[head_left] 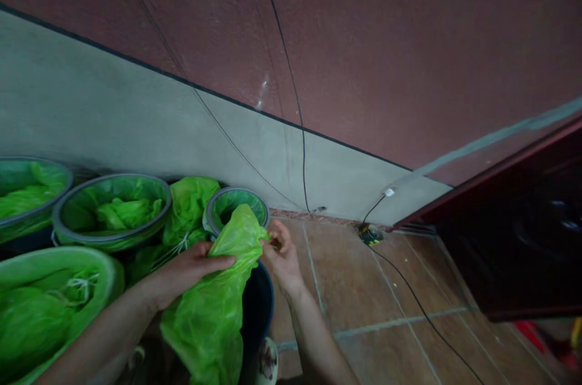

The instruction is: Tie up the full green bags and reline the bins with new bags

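A crumpled bright green plastic bag point(213, 306) hangs in front of me over a dark blue bucket point(259, 306). My left hand point(191, 270) grips the bag's upper left side with the fingers pressed flat on it. My right hand point(282, 254) pinches the bag's top edge at the right, fingers curled. Just behind the bag stands a small bucket point(236, 203) lined with green plastic.
Several buckets lined with green bags stand at the left: one point(111, 209), one at the far left point(31, 194), one near me point(50, 306). A grey and maroon wall point(318, 100) rises behind. Black cables point(418, 306) cross the tiled floor. A dark cabinet point(522, 239) stands at right.
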`<state>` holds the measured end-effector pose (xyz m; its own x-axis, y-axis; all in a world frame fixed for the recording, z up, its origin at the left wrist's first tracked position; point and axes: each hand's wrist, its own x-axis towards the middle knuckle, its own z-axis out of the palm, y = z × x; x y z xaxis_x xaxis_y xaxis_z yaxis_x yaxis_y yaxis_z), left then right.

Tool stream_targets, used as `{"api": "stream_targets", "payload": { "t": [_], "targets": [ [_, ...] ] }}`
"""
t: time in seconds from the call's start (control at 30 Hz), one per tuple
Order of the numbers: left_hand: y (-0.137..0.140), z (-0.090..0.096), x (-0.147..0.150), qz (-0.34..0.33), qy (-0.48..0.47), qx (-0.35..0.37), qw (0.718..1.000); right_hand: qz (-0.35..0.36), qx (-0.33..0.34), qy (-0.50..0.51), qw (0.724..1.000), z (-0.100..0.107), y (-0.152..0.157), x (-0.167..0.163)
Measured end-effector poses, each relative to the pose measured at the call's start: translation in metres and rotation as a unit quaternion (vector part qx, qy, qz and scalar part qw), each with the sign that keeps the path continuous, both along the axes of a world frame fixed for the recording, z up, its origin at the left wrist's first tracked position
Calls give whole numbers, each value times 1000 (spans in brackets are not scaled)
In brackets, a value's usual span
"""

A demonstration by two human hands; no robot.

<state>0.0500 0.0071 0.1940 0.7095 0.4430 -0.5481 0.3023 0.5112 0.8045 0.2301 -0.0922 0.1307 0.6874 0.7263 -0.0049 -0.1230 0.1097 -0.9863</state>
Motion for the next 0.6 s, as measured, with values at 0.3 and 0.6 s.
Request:
{"api": "stream_targets", "payload": {
  "t": [0.3, 0.6],
  "targets": [
    [6, -2, -14, -28, 12, -3, 1000, 3, -59, -43, 997, -2, -9, 25],
    [48, -13, -37, 17, 123, 363, 924, -254, -174, -218, 926, 6, -54, 83]
  ]
}}
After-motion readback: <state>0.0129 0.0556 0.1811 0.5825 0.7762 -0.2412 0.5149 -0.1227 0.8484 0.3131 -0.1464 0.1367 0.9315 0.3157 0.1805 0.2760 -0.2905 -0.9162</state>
